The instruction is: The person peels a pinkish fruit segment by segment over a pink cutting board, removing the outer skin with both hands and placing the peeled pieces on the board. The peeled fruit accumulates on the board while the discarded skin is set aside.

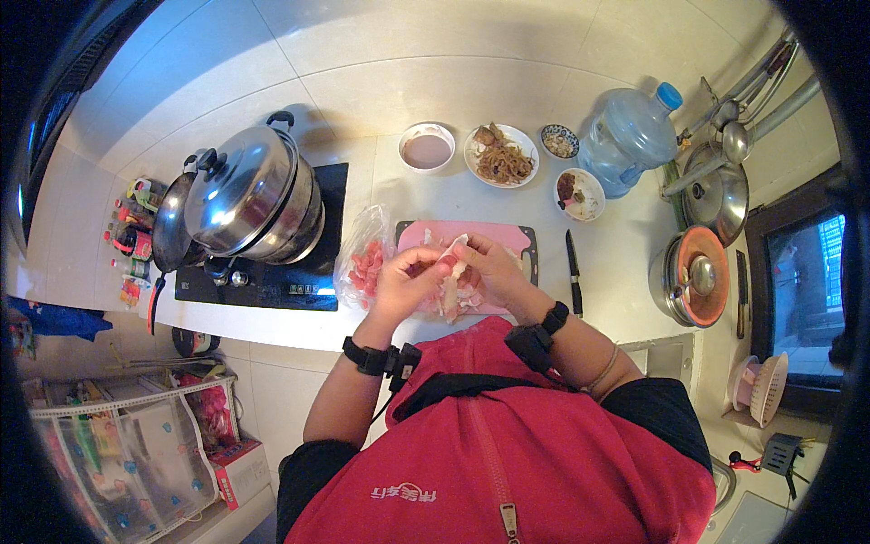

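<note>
My left hand [406, 280] and my right hand [495, 266] meet over a pink cutting board [499, 232] with dark corners. Between them they grip a piece of raw meat [451, 261] with a pale strip of fat or skin hanging down. More pale and pink scraps [469, 299] lie on the board beneath, partly hidden by my fingers. Just left of my left hand, a clear plastic bag [350, 262] holds cut pieces of raw red meat [368, 265]. A kitchen knife [573, 272] with a black handle lies on the counter to the right of the board.
Behind the board stand a bowl of brownish liquid [427, 148], a plate of shredded brown food [501, 156], a small patterned bowl [560, 141] and a seasoning bowl [580, 195]. A large steamer pot [255, 197] sits on the black cooktop [326, 272]. At right are a water jug [625, 139] and stacked basins [690, 275].
</note>
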Demonstrator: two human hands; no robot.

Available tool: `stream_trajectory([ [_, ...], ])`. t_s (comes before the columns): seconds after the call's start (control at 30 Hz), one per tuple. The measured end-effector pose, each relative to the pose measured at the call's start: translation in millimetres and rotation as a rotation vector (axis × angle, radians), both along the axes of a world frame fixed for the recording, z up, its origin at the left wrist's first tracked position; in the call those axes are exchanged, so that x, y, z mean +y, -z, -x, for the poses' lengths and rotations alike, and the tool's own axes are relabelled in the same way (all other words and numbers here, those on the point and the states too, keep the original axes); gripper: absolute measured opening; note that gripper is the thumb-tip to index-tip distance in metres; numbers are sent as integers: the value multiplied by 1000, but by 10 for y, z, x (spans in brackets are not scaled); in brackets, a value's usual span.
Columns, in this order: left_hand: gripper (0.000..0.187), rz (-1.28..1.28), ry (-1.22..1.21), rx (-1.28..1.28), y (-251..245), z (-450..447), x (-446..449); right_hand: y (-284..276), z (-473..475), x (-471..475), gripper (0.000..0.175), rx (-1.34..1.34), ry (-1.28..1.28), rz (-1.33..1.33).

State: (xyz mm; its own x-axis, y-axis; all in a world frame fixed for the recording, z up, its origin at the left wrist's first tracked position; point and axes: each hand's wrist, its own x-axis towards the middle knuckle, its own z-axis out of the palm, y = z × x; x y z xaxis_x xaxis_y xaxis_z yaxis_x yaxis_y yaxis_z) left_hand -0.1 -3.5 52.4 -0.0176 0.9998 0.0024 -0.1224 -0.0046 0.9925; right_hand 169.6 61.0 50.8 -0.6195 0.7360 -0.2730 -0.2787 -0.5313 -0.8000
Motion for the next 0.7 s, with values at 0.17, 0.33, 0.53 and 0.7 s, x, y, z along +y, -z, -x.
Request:
stream_trajectory([
  [0.17,9,37,50,163,-78,101,49,-89,-38,144,30,-318,-68,-320],
  [0.33,8,-167,-16,593,-226,36,73,-118,-33,148,27,-380,-41,-408],
  [0.53,6,-373,-38,943,-288,-33,132,-81,-26,134,19,-441,-79,-382],
  [0.7,8,-441,-30,893,-196,-50,133,-67,-59,133,20,-459,-126,-353],
])
